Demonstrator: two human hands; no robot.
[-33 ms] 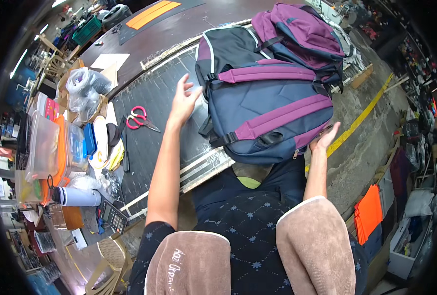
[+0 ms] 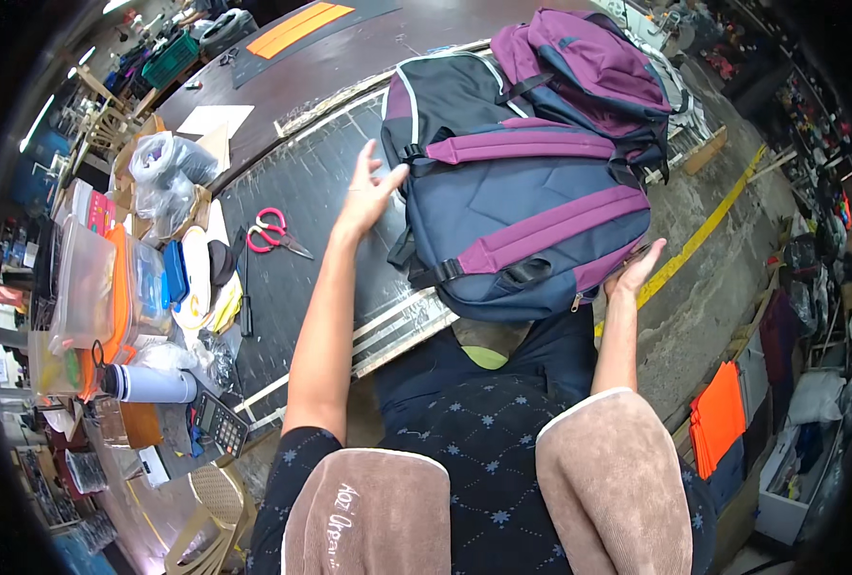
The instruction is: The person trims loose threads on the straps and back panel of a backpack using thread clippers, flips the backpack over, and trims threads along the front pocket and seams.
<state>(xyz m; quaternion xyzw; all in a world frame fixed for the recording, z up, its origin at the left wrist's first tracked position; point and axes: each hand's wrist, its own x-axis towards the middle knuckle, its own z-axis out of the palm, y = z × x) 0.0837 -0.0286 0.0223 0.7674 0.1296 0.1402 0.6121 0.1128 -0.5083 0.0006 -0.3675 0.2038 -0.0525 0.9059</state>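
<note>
Two hands at a backpack on the desk

Left hand (image 2: 368, 192) is spread wide against the backpack (image 2: 531, 220); right hand (image 2: 632, 278), fingers loose, touches its lower corner. Scissors (image 2: 274, 230) lie nearby.

1. The right hand (image 2: 634, 275) has its fingertips tucked out of sight under the near backpack (image 2: 526, 230).
2. A second backpack (image 2: 589, 67) behind it is partly covered.
3. Far-left shelf clutter is too blurred to identify.
</note>
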